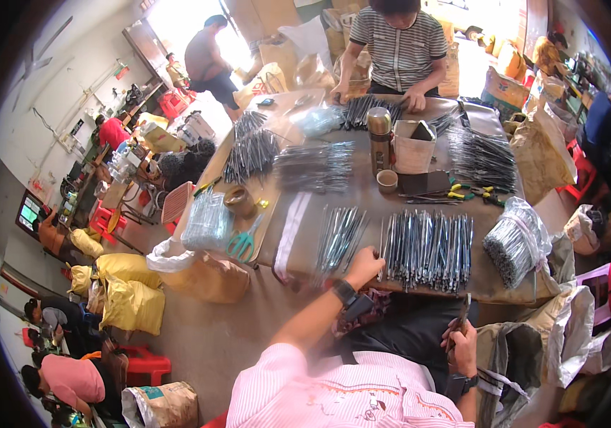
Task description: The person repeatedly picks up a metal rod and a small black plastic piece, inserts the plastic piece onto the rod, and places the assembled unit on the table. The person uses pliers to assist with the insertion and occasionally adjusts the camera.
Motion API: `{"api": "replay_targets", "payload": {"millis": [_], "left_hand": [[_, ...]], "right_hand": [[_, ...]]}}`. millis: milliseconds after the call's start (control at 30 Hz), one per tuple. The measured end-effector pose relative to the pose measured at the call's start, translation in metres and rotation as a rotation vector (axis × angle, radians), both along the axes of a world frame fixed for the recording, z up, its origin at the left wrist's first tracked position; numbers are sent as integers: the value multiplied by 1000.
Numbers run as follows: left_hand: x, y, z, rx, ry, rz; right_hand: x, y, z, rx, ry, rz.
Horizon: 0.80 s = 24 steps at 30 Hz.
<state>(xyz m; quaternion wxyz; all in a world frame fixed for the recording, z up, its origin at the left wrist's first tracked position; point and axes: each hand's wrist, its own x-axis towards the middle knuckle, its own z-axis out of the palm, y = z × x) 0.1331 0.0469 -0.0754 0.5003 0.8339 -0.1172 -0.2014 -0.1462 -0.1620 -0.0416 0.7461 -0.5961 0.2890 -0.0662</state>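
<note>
My left hand point(366, 267) is closed at the table's near edge, its fingertips pinching what looks like one thin metal rod point(382, 239). Right beside it, a wide row of thin dark metal rods point(428, 250) lies side by side. Left of the hand, a looser spread of similar rods point(339, 239) rests on the tabletop. My right hand point(461, 344) is over my lap, just off the table edge, wrapped round a few thin metal pieces point(466, 308) that point upward. Their exact kind is too small to tell.
A bundle of rods in clear plastic point(516, 242) lies at the table's right corner. Farther back are a steel flask point(379, 135), a paper cup point(387, 181) and yellow-handled pliers point(455, 191). Teal scissors point(242, 244) and tape point(238, 200) lie left. Opposite, a co-worker point(398, 50) handles rods.
</note>
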Motion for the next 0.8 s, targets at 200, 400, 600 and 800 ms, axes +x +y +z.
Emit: {"api": "replay_targets", "payload": {"millis": [200,400,600,800], "left_hand": [[0,23,19,-268,83,-346],[-2,13,28,-631,835,-48],[-10,9,49,-647,896,-38],[-32,11,95,-586,507,-188]], "right_hand": [[-7,-30,0,67,-139,-161],[-18,-57,-13,300,-314,-308],[-23,-66,-10,580,-557,-292],[-19,-73,-4,710,-553,-630]]}}
